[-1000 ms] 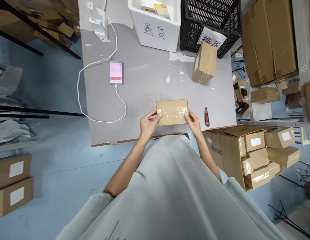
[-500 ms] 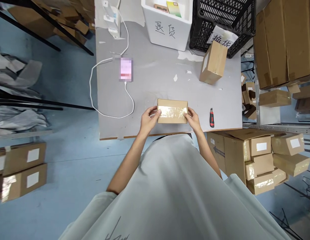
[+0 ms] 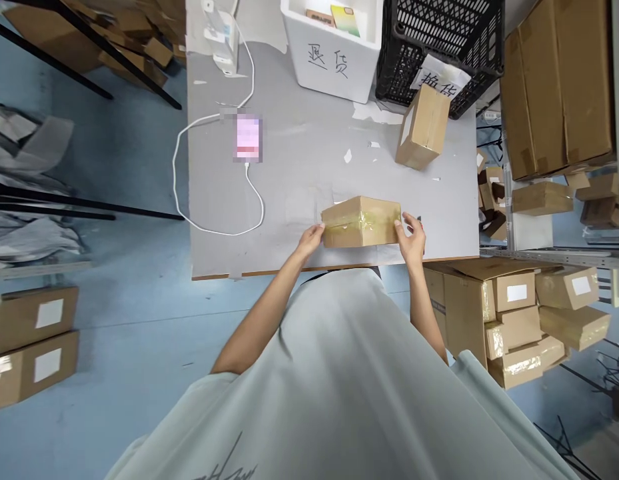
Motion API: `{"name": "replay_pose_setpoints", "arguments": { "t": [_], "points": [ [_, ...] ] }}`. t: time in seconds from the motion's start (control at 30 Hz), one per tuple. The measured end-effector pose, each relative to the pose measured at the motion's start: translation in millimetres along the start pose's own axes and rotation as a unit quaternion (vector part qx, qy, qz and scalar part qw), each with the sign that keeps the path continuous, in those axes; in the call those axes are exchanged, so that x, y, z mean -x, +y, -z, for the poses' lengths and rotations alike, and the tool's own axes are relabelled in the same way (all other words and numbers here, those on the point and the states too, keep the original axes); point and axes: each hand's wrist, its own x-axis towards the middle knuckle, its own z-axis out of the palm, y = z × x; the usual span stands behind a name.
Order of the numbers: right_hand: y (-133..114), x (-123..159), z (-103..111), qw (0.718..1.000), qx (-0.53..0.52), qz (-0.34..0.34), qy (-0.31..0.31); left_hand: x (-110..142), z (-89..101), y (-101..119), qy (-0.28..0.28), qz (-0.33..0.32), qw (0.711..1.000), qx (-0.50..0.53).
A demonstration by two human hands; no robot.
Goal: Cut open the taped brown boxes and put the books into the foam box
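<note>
A small cardboard box [image 3: 362, 221] sealed with clear tape lies near the front edge of the grey table [image 3: 299, 173]. My left hand [image 3: 312, 239] presses its fingers against the box's left end. My right hand [image 3: 412, 235] grips the box's right end with the fingers curled around the corner. The box is turned so one long side faces up. The red utility knife is mostly hidden behind my right hand.
A second cardboard box [image 3: 423, 127] stands at the table's back right, before a black crate [image 3: 439, 40] and a white foam bin [image 3: 334, 47]. A phone [image 3: 248, 138] on a white cable [image 3: 209, 220] lies at the left. Cartons of parcels [image 3: 519, 313] sit on the floor at right.
The box has shifted to the right and tipped onto another side between my hands. My right hand now covers the utility knife.
</note>
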Motion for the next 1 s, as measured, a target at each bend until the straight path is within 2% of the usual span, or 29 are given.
{"name": "replay_pose_setpoints", "arguments": {
  "t": [0.1, 0.17, 0.27, 0.37, 0.47, 0.63, 0.8, 0.9, 1.0],
  "points": [
    [-8, 10, 4, 0.998, 0.003, 0.006, -0.062, 3, -12.9, 4, -0.015, -0.009, 1.000, 0.001],
    [-8, 15, 0, 0.997, -0.004, -0.008, -0.077, 8, -12.9, 8, -0.009, -0.019, 1.000, 0.003],
    [-1, 17, -11, 0.994, -0.045, -0.034, -0.094, 16, 1.2, 14, 0.016, -0.049, 0.999, -0.009],
    [15, 15, -27, 0.983, -0.114, -0.041, -0.139, 22, 22.2, 15, 0.062, -0.084, 0.993, -0.063],
    [34, 12, -44, 0.975, -0.126, -0.062, -0.170, 26, 36.2, 14, 0.090, -0.078, 0.986, -0.115],
    [52, 2, -58, 0.985, -0.093, -0.076, -0.123, 24, 37.1, 17, 0.060, -0.090, 0.991, -0.073],
    [45, -12, -52, 0.989, -0.088, -0.033, -0.113, 16, 38.2, 23, 0.040, -0.141, 0.987, -0.059],
    [40, -12, -48, 0.990, -0.106, -0.014, -0.088, 14, 42.4, 18, 0.053, -0.161, 0.985, -0.031],
    [43, -4, -51, 0.989, -0.122, -0.034, -0.077, 19, 42.3, 6, 0.039, -0.142, 0.989, -0.004]
  ]
}}
